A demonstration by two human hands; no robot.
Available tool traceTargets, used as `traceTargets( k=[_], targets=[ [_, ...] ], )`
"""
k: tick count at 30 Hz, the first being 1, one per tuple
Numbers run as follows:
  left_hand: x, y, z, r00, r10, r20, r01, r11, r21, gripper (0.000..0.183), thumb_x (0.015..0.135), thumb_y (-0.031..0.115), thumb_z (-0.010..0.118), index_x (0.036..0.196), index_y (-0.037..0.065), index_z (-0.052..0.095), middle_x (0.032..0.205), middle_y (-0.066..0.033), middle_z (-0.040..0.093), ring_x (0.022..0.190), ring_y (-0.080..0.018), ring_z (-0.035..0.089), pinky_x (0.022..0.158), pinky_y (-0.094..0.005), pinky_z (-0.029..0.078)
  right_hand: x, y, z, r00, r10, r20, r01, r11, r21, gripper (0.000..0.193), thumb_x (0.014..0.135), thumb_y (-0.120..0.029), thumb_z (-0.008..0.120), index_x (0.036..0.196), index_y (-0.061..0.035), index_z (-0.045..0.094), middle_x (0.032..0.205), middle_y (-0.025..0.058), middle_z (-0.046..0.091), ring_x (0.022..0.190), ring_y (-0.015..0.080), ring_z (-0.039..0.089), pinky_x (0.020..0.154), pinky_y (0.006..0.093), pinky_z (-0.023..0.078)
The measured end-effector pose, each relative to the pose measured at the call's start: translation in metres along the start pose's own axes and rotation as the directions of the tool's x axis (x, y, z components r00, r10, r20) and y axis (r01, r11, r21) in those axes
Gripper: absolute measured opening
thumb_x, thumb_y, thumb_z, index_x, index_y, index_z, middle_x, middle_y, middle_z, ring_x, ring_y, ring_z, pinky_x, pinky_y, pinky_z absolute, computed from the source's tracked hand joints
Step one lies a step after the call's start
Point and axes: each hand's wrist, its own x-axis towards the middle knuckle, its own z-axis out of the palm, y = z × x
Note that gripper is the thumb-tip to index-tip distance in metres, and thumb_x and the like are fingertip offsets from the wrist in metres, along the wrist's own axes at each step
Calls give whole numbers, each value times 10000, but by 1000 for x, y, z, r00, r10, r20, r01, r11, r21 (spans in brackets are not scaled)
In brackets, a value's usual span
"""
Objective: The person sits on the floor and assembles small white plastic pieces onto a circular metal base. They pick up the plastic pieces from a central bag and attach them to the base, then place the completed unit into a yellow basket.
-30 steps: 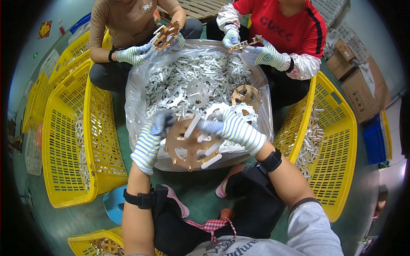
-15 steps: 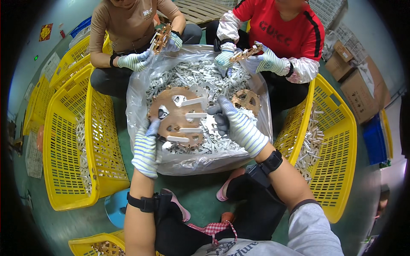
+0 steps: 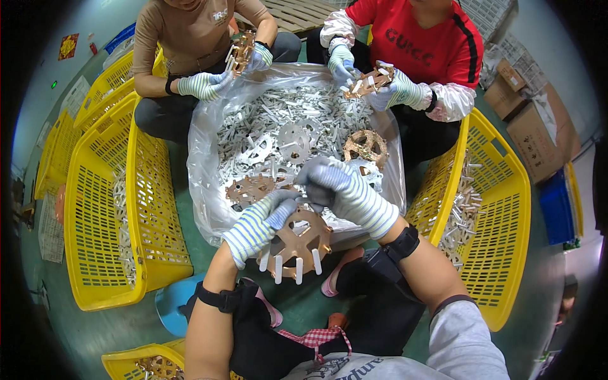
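In front of me hangs a round copper-coloured disc [image 3: 292, 244] with cutouts, tilted, several pale strips standing out along its lower edge. My left hand [image 3: 266, 218], in a striped glove with grey fingers, grips the disc at its upper left. My right hand [image 3: 345, 193], gloved alike, is at the disc's upper edge with its fingers curled in; what they hold is hidden. Behind my hands, a plastic-lined bin [image 3: 206, 202] holds a heap of small pale metal strips [image 3: 297, 101]. Other copper-coloured discs lie on the heap, one at the left [image 3: 250, 189] and one at the right [image 3: 366, 149].
Yellow baskets of strips stand left [image 3: 158, 209] and right [image 3: 497, 234] of the bin. Across it, two gloved people each hold a copper-coloured disc [image 3: 240, 54]. A blue stool [image 3: 170, 307] is near my left leg; cardboard boxes [image 3: 535, 142] stand at the far right.
The disc has come from above the heap toward me and swung round, its strips now pointing down. My right hand has moved left to its edge and its fingers have curled.
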Motion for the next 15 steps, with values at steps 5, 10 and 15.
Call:
traceTargets(
  k=[5, 10, 15],
  targets=[
    [-2, -3, 2, 997, -4, 78, 7, 999, -39, 389, 991, 308, 492, 1231, 8, 557, 1121, -108, 641, 1052, -183, 590, 932, -300, 449, -9, 6, 10, 996, -53, 78, 69, 974, -215, 291, 955, -322, 534, 947, -61, 662, 738, -39, 540, 642, 37, 439, 578, 203, 365],
    [-4, -4, -12, 998, -38, 56, 35, 997, 65, 344, 983, 298, 491, 1169, 21, 574, 1015, -105, 643, 940, -196, 596, 846, -312, 465, -1, 6, 6, 992, -87, 92, 77, 991, 107, 390, 972, -376, 527, 1167, -45, 598, 910, 17, 612, 813, 116, 591, 755, 271, 510],
    [-6, 4, -15, 995, -50, -90, 60, 991, 121, 297, 970, 274, 509, 1099, 18, 585, 887, -96, 623, 835, -174, 578, 756, -304, 463, 0, -7, -3, 963, -271, 6, 232, 810, -538, 363, 965, -316, 556, 1208, -51, 609, 993, 25, 621, 939, 114, 581, 857, 287, 460]
  ],
)
